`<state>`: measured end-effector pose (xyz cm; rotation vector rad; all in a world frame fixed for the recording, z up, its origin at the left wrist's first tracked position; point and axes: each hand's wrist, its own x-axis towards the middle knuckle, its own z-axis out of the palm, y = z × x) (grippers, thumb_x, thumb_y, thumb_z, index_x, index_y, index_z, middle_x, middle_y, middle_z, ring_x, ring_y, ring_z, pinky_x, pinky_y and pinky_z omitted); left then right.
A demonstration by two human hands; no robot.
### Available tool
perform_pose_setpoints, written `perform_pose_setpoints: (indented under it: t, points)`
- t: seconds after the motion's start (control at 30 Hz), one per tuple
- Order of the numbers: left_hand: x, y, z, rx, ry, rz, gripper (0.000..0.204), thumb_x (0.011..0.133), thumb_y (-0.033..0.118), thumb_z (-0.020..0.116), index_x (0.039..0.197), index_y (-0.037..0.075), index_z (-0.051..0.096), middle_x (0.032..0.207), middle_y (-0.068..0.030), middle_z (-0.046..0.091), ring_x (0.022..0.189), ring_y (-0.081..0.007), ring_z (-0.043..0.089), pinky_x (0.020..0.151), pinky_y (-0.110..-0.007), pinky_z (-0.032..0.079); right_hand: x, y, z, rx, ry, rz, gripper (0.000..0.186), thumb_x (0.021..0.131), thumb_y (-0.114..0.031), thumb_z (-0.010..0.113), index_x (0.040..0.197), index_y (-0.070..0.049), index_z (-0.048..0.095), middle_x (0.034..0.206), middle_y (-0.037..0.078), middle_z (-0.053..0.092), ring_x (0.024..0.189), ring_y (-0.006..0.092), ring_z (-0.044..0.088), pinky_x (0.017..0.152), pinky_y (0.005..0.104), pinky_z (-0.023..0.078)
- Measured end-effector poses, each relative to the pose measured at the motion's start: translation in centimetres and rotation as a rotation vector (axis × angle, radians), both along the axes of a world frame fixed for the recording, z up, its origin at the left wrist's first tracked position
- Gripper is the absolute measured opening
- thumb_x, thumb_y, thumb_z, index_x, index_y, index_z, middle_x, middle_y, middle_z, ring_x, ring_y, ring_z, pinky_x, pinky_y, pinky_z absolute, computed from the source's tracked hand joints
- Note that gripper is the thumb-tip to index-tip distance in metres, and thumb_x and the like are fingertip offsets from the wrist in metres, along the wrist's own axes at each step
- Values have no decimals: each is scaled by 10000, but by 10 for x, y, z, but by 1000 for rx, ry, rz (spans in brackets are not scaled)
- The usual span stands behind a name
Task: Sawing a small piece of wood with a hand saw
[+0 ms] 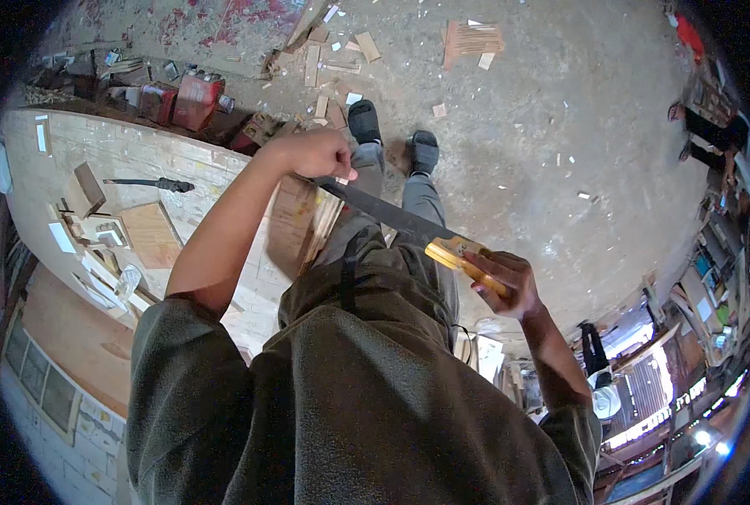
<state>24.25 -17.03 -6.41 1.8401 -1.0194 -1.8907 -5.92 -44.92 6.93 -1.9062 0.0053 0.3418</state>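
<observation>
My right hand (508,284) is wrapped round the yellow handle of a handsaw (396,217). The dark blade slants up and left from that hand, across my legs, to the corner of the workbench (215,164). My left hand (320,154) is closed just above the blade's far end, its fingers curled down. A small pale bit shows below its fingertips; whether the fingers grip it or the blade's tip is hidden. Layered wood edges (323,225) show at the bench's side under the blade.
On the bench lie a dark tool with a thin rod (169,184), a plywood square (152,236) and several wood offcuts. Wood scraps (366,46) and a grooved board (473,39) litter the concrete floor. Another person (720,139) is at the far right.
</observation>
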Motion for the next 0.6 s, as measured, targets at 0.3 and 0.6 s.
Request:
perform_pose_setpoints:
  t: [0.3,0.6]
  points:
    - [-23,3,42,-133,-716,254,322,916,349,730,1048,55,716,998,-149,652,929,-290,622,832,-399,476,-20,18,3,-1,74,-91,507,827,-161,755,1316,-86,643,1048,174,725,853,353,703,795,405,559]
    - [-173,43,87,-105,-1121,1055,436,910,309,719,1190,18,554,1125,-188,545,1098,-374,501,939,-474,390,0,14,25,66,84,-78,496,875,-144,719,1354,-70,618,1102,206,713,914,338,719,806,373,553]
